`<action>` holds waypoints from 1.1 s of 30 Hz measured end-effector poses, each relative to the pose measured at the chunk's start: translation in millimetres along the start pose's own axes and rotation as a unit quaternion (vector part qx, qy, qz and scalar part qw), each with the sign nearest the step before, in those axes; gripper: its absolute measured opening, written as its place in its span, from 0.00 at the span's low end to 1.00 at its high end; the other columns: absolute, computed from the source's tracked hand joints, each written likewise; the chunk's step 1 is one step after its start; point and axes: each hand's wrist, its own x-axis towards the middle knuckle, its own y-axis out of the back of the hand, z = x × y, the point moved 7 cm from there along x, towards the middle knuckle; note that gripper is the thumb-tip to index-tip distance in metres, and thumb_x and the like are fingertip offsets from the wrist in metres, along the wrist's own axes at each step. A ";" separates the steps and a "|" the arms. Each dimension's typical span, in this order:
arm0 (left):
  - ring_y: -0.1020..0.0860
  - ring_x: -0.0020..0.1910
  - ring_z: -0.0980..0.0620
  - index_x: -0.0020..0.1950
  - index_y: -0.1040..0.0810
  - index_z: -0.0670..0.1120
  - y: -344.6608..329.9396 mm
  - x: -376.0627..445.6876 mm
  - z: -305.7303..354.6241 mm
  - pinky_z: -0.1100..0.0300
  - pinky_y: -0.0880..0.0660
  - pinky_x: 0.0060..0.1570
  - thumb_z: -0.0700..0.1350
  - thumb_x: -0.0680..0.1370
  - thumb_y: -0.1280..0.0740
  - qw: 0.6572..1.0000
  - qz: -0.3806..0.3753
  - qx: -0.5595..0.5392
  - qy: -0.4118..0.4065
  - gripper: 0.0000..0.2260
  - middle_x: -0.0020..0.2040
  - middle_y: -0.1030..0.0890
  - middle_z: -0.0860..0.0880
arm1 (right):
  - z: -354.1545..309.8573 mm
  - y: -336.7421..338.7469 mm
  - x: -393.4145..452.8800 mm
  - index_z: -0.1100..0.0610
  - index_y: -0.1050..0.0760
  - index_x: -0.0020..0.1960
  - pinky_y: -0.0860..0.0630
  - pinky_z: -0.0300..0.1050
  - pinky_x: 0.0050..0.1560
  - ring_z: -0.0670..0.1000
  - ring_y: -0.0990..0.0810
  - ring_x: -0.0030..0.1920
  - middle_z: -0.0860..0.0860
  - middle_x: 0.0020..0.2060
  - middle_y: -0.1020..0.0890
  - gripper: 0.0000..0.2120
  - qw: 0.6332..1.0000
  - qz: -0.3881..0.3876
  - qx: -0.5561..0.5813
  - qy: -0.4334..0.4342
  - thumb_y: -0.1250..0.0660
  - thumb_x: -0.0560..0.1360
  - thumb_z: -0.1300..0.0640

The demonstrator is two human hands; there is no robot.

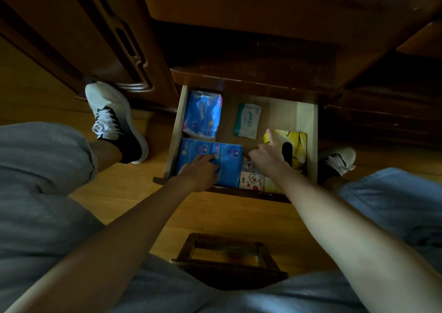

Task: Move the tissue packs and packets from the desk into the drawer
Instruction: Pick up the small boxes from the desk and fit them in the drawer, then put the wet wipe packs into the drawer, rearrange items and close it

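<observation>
Blue tissue packs point(210, 162) gripped by left hand point(201, 171) in drawer point(307, 131); right hand point(267, 156) fingers spread on yellow packet point(294, 140); best pressed flat, edges squared.

Dim wooden floor point(215, 217) (dark cabinet point(107, 49))

A white-and-black sneaker point(114, 121) stands on the wooden floor point(222, 214) at nine o'clock, its toe near a dark carved cabinet door point(100, 38) at eleven. A second sneaker point(339, 161) shows at three o'clock. Grey trouser legs point(40, 181) fill both lower sides. A dark wooden stool point(229, 260) sits at six o'clock.
</observation>
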 end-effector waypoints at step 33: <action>0.26 0.64 0.52 0.63 0.22 0.58 559.3 -125.4 188.1 0.54 0.27 0.58 0.50 0.79 0.35 0.877 0.456 0.057 -0.141 0.13 0.65 0.25 0.55 | 324.0 369.5 -254.8 0.46 0.21 0.49 0.26 0.46 0.46 0.48 0.21 0.50 0.43 0.46 0.18 0.22 0.809 0.536 0.141 -0.196 0.47 0.79 0.32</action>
